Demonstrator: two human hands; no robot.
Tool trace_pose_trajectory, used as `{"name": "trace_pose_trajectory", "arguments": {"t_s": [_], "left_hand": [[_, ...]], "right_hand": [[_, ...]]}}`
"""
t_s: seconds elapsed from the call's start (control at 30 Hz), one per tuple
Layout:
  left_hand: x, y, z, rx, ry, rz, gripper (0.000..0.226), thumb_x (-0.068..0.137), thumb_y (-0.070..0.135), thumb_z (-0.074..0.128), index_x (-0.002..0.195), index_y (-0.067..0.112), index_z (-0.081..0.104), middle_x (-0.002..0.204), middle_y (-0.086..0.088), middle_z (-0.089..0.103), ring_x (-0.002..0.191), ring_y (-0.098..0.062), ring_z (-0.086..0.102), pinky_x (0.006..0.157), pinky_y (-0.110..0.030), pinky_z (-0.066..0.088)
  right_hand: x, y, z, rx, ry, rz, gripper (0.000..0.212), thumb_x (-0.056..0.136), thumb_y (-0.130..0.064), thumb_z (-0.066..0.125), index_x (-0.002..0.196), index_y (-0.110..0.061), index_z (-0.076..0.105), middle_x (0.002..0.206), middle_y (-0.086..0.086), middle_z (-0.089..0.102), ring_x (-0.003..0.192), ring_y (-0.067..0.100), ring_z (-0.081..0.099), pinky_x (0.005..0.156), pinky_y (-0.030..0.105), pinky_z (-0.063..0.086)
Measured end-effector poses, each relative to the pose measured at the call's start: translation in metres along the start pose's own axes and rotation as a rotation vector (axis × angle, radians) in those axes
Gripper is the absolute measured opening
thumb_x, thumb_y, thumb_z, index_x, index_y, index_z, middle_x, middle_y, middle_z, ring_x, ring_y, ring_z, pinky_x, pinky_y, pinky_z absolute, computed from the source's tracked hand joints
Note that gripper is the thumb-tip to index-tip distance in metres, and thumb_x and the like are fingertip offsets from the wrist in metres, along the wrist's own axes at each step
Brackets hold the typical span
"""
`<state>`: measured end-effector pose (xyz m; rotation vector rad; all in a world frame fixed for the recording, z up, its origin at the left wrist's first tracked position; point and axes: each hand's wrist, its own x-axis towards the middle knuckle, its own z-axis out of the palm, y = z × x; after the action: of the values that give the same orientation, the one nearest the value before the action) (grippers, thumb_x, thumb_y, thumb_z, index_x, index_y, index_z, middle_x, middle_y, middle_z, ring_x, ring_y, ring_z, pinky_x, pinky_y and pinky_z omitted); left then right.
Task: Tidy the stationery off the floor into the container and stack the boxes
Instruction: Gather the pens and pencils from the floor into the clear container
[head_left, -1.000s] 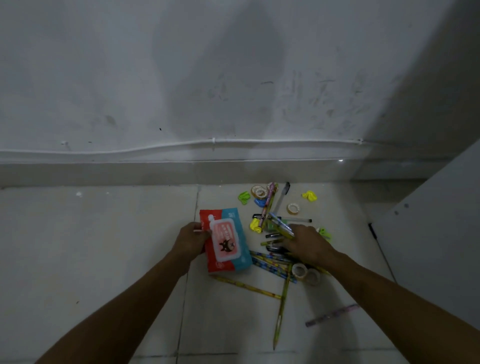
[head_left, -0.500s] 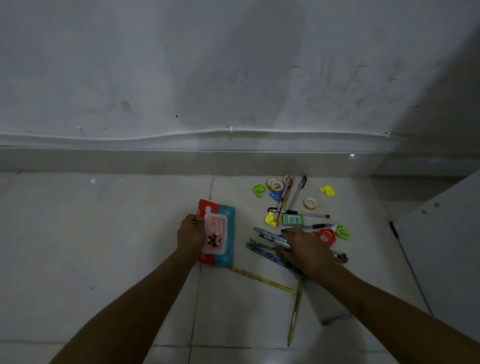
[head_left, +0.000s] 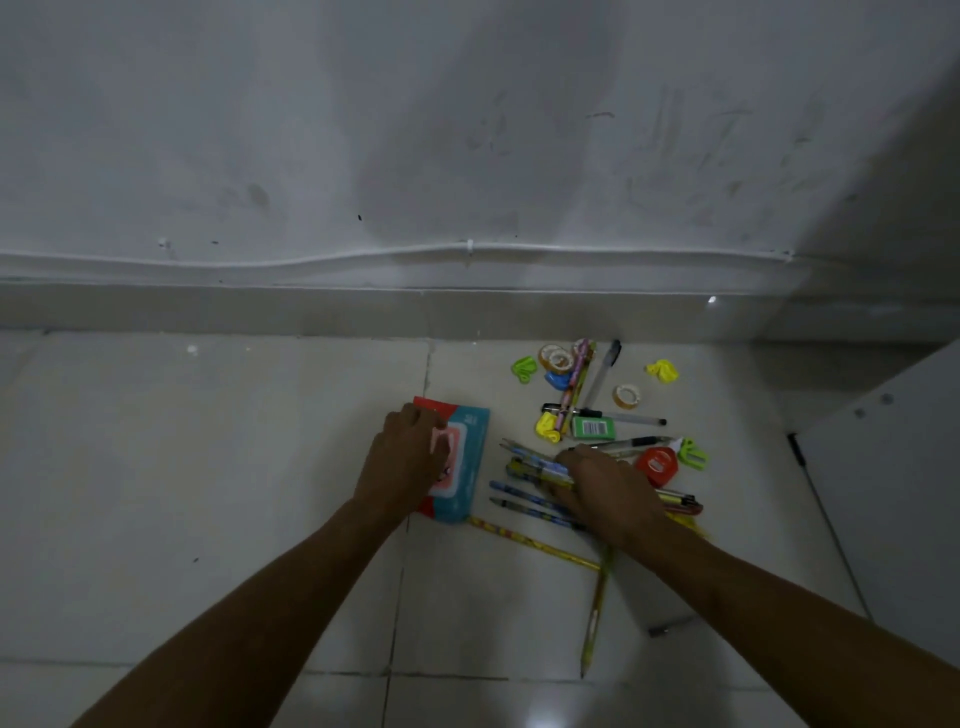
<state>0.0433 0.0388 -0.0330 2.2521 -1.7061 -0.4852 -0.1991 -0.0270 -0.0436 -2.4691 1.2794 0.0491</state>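
Head view: left hand (head_left: 410, 457) rests curled on the red-and-blue pack (head_left: 462, 467) lying flat on the floor (head_left: 208, 467). Right hand (head_left: 605, 486) presses down on a bundle of pencils (head_left: 530, 467) just right of the pack, fingers curled round them. Pens (head_left: 602, 415), tape rolls (head_left: 626, 396) and a green eraser (head_left: 592, 427) lie scattered farther off, near the wall (head_left: 467, 156).
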Motion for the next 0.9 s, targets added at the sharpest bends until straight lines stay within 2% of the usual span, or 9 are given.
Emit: {"name": "trace_pose_trajectory", "arguments": {"t_s": [0.13,0.2,0.27,0.43,0.5,0.6,0.77,0.83,0.9], "left_hand": [[-0.012,0.026,0.004,0.14,-0.103,0.359,0.035,0.092,0.035,0.053,0.123,0.018,0.054,0.13,-0.003,0.05,0.119,-0.021,0.044,0.1,-0.034,0.036],[-0.015,0.042,0.012,0.208,-0.196,0.486,0.04,0.092,0.036,0.05,0.129,0.02,0.049,0.136,-0.002,0.045,0.126,-0.019,0.039,0.104,-0.034,0.032],[-0.014,0.057,0.023,0.285,-0.248,0.561,0.045,0.092,0.037,0.047,0.134,0.021,0.042,0.142,-0.003,0.039,0.132,-0.02,0.033,0.105,-0.035,0.028],[-0.012,0.087,0.051,0.376,-0.312,0.617,0.057,0.093,0.035,0.045,0.145,0.023,0.025,0.153,-0.002,0.025,0.14,-0.02,0.02,0.11,-0.038,0.021],[-0.012,0.096,0.059,0.365,-0.327,0.611,0.06,0.091,0.035,0.048,0.145,0.024,0.025,0.152,-0.001,0.026,0.139,-0.02,0.021,0.108,-0.039,0.024],[-0.013,0.102,0.065,0.367,-0.347,0.577,0.061,0.09,0.031,0.051,0.144,0.022,0.025,0.151,-0.004,0.025,0.136,-0.024,0.025,0.107,-0.043,0.027],[-0.018,0.103,0.066,0.431,-0.352,0.568,0.05,0.093,0.021,0.046,0.14,0.019,0.028,0.142,-0.011,0.029,0.123,-0.031,0.037,0.097,-0.046,0.036],[-0.018,0.101,0.065,0.428,-0.362,0.558,0.046,0.094,0.018,0.044,0.138,0.017,0.029,0.139,-0.012,0.03,0.119,-0.031,0.039,0.094,-0.045,0.036],[-0.017,0.097,0.064,0.407,-0.369,0.537,0.044,0.094,0.017,0.043,0.136,0.016,0.031,0.137,-0.012,0.031,0.116,-0.031,0.041,0.09,-0.043,0.038]], "right_hand": [[-0.005,0.011,-0.022,0.385,0.013,0.128,0.015,0.094,-0.032,0.053,0.093,-0.021,0.063,0.083,0.003,0.066,0.074,0.019,0.063,0.059,0.026,0.047],[-0.009,0.018,-0.031,0.484,-0.005,0.188,0.017,0.095,-0.028,0.054,0.079,-0.022,0.058,0.072,-0.002,0.06,0.067,0.014,0.057,0.052,0.014,0.039],[-0.017,0.027,-0.039,0.569,-0.038,0.262,0.022,0.095,-0.027,0.055,0.075,-0.02,0.056,0.069,-0.002,0.056,0.064,0.012,0.052,0.052,0.016,0.037],[-0.047,0.045,-0.049,1.023,-0.158,0.337,0.02,0.095,-0.03,0.056,0.081,-0.016,0.056,0.058,0.003,0.045,0.041,0.01,0.041,0.039,0.02,0.035],[-0.056,0.049,-0.05,1.09,-0.169,0.372,0.019,0.092,-0.037,0.06,0.087,-0.019,0.061,0.059,0.003,0.047,0.043,0.011,0.039,0.04,0.021,0.032],[-0.061,0.053,-0.052,1.198,-0.244,0.485,0.037,0.087,-0.056,0.056,0.102,-0.022,0.062,0.057,-0.002,0.041,0.042,0.01,0.032,0.039,0.018,0.025],[-0.061,0.053,-0.053,1.296,-0.292,0.495,0.038,0.097,-0.046,0.043,0.113,-0.016,0.061,0.057,-0.004,0.038,0.041,0.008,0.028,0.037,0.018,0.026],[-0.059,0.051,-0.053,1.305,-0.264,0.493,0.033,0.1,-0.036,0.044,0.104,-0.009,0.063,0.056,-0.002,0.041,0.04,0.009,0.032,0.037,0.019,0.03],[-0.056,0.049,-0.054,1.283,-0.242,0.482,0.035,0.099,-0.031,0.046,0.078,-0.006,0.057,0.053,0.004,0.044,0.04,0.014,0.038,0.039,0.022,0.036]]}}
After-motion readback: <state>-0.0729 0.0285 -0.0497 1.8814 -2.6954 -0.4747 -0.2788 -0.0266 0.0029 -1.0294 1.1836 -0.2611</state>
